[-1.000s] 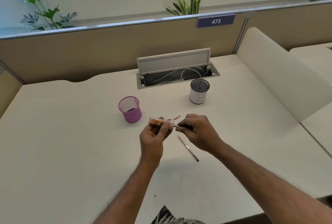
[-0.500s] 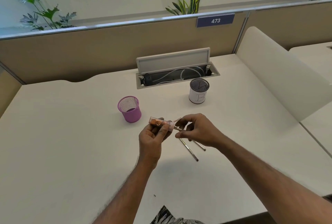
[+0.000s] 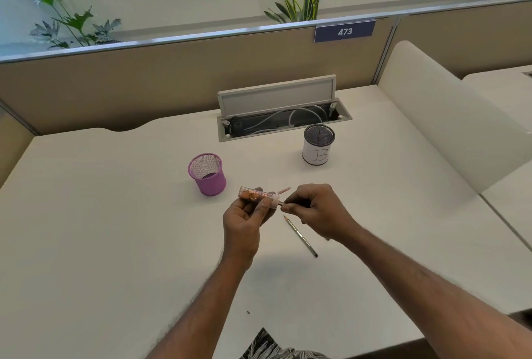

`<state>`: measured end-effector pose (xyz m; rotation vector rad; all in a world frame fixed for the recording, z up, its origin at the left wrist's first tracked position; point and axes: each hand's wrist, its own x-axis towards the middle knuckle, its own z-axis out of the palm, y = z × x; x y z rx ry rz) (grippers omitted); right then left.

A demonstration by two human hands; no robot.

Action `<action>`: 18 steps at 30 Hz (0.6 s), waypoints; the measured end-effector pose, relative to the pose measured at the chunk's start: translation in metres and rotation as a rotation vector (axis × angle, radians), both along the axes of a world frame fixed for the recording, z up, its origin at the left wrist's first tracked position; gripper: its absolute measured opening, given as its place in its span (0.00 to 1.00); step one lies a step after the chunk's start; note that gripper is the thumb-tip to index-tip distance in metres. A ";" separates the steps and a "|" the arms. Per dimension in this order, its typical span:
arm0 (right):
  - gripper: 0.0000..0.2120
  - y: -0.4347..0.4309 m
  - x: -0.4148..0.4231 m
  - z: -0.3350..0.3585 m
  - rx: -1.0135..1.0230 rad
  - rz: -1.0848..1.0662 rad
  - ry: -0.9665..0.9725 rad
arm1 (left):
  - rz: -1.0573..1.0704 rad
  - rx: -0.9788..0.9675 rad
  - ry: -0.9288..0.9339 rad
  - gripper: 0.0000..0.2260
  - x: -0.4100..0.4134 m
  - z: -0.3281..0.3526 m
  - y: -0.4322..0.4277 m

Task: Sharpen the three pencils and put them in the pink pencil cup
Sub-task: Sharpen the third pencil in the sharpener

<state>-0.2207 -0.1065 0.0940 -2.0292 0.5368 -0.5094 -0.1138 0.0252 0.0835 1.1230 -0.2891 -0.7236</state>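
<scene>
Left hand (image 3: 244,223) grips a clear tube sharpener (image 3: 254,195) with shavings inside, while the right hand (image 3: 315,210) pinches a pencil (image 3: 288,203) pushed into its pink end, above the middle of the desk (image 3: 100,229). A second pencil (image 3: 300,236) lies on the desk just near of the right hand; a third is not in view. The pink pencil cup (image 3: 207,175), far-left of the hands, shows no pencil. Sharpening appears under way; next would come twisting, withdrawing, then carrying the pencil left to the cup.

Bright, soft daylight; wide-angle edge bowing
</scene>
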 end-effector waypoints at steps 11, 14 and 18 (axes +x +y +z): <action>0.09 -0.015 -0.003 0.009 0.575 0.236 0.201 | -0.109 0.004 -0.019 0.08 0.004 0.001 0.004; 0.09 -0.017 -0.002 0.009 0.652 0.269 0.213 | -0.124 0.002 -0.009 0.09 0.005 0.001 0.005; 0.10 -0.017 -0.002 0.007 0.723 0.284 0.220 | -0.158 -0.005 -0.015 0.11 0.007 0.002 0.007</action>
